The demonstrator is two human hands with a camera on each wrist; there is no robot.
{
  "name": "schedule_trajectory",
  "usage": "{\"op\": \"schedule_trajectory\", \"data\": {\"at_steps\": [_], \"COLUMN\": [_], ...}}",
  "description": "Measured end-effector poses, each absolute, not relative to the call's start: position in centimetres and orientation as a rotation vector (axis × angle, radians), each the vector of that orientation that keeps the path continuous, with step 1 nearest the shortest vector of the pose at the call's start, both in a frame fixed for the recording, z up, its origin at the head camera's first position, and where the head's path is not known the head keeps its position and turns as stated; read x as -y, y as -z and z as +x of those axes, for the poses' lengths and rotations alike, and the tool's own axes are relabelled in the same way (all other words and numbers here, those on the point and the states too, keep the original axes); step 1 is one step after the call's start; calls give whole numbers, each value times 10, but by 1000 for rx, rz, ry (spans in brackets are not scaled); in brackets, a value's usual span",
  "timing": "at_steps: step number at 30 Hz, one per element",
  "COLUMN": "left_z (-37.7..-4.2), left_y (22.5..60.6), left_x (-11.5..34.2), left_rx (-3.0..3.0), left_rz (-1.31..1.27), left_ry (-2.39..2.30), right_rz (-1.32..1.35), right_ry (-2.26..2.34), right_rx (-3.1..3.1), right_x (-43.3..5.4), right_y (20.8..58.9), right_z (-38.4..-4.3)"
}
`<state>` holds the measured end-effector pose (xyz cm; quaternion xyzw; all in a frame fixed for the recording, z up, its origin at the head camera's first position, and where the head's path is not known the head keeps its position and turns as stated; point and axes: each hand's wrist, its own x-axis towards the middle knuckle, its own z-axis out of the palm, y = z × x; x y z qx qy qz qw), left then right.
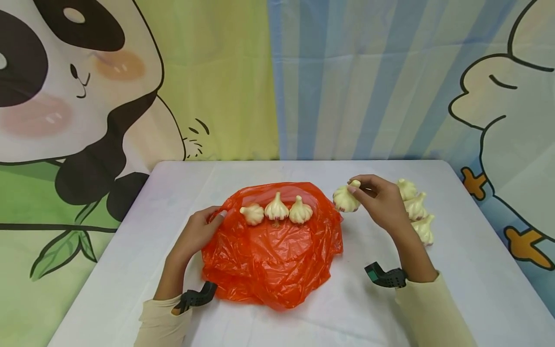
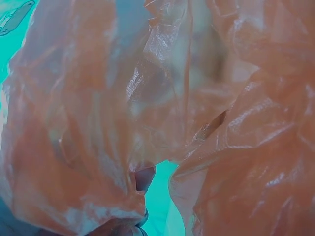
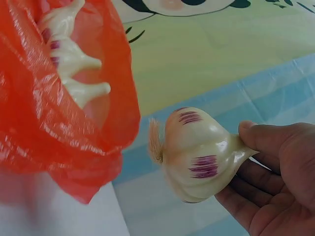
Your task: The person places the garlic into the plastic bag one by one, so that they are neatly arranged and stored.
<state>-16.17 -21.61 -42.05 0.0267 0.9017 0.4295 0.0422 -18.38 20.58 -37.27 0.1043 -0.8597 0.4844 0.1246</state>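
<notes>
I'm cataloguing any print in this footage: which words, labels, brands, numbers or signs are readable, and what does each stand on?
None: no text is readable in any view.
Red bag: no lettering visible.
Held garlic bulb: purple streaks, no label visible.
Cartoon backdrop: drawings and stripes, no words visible.
Black wrist devices: any marking is too small to read.

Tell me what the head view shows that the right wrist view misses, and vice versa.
Only head: three loose garlic bulbs on the table, and both sleeves. Only right wrist: the root tuft of the held bulb. Both: the right hand pinching that bulb by its stem, near the red bag with three bulbs in it.
</notes>
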Motion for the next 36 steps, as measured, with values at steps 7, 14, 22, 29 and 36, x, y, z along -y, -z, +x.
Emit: {"op": "schedule_trajectory", "data": {"at_steps": [7, 14, 22, 29, 36], "left_z": [-162, -163, -162, -161, -162], "left_y": [420, 422, 423, 423, 423], "left_x": [218, 219, 219, 218, 218], "left_rx": [-2765, -2760, -2747, -2733, -2747], "left_rz": [90, 88, 67, 48, 60], "left_ry": [-1329, -1323, -1329, -1318, -1314], "right_rz": [434, 561, 615, 665, 725], "right_ry": [-1482, -1568, -1611, -1748, -1807], "right_rx": [2538, 2561, 2536, 2476, 2465], "right_x": [-189, -174, -158, -142, -122], "right_y": [365, 368, 372, 371, 370], "right_z": [-189, -194, -199, -203, -206]}}
